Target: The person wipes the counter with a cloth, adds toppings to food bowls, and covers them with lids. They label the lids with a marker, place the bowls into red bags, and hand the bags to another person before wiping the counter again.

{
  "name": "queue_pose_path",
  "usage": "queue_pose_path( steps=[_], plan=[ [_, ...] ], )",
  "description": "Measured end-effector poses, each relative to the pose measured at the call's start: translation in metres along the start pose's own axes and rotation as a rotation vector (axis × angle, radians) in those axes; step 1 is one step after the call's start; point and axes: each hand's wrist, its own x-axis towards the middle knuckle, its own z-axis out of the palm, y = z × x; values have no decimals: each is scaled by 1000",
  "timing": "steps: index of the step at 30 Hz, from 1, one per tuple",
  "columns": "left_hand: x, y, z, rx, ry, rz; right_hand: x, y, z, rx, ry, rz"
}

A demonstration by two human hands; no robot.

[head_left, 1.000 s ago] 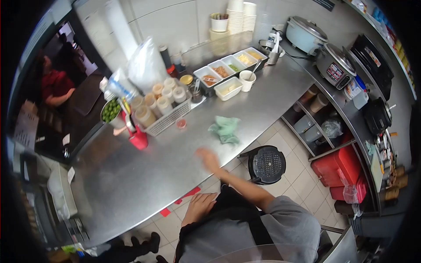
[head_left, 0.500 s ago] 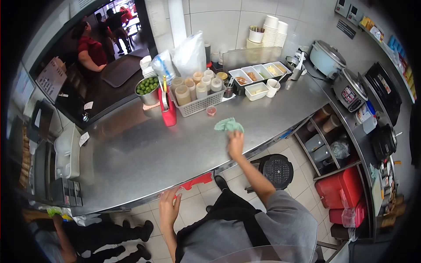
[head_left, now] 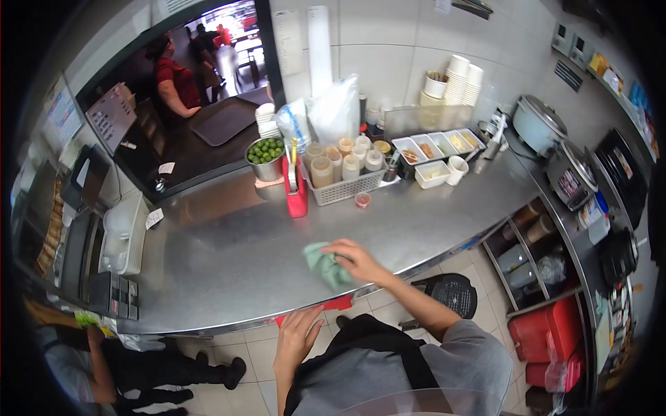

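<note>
My right hand (head_left: 355,260) presses on a crumpled green cloth (head_left: 320,265), its fingers over the cloth's right side. The cloth lies on the steel counter (head_left: 222,263) near the front edge. My left hand (head_left: 298,338) is at the counter's front edge, fingers extended and thumb apart, holding nothing. Just beyond its fingertips a piece of red material (head_left: 338,304) shows below the edge. Farther back on the counter, behind the cloth, sits a small lidded cup of red sauce (head_left: 362,200).
Along the back are a pot of limes (head_left: 265,156), a red holder (head_left: 296,194), a basket (head_left: 347,188) of sauce bottles and topping trays (head_left: 433,149). Cookers (head_left: 538,125) stand right. A black stool (head_left: 451,295) is below. A co-worker (head_left: 76,371) is at lower left.
My right hand has swept the cloth leftward and closer to the front edge. The whole view has shifted, with the counter items appearing farther right. My left hand stays by the edge.
</note>
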Motion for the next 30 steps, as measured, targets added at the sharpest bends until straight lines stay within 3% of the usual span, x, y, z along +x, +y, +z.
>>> queue_pose_path(
  steps=[2,5,7,11,13,15,17,19,23,24,26,28,30],
  plan=[
    [2,-2,3,36,13,-19,-5,31,-23,-299,-183,90],
    [8,-15,10,79,32,-44,-24,111,13,-827,-54,202],
    [7,-27,18,112,28,-54,-8,128,55,-867,15,138],
    [11,-34,25,94,17,-179,90,164,136,-737,-93,-141],
    [13,-40,27,101,15,-180,139,160,182,-717,82,-145],
    [17,-48,29,108,57,-202,170,126,225,-268,-166,343],
    [17,-46,24,117,80,-239,122,112,286,-145,-105,-194],
    [33,-38,15,129,123,-268,71,89,312,-12,-612,-340],
    [45,-34,-6,222,254,-214,47,91,316,727,-925,-25],
    [47,-30,-16,264,298,-203,54,83,305,806,-920,61],
    [42,-37,-27,288,369,-204,86,48,246,772,-768,246],
    [33,-52,-32,213,378,-297,129,6,167,548,-569,343],
    [30,-61,-38,184,354,-342,162,41,140,179,-370,-129]
  ],
)
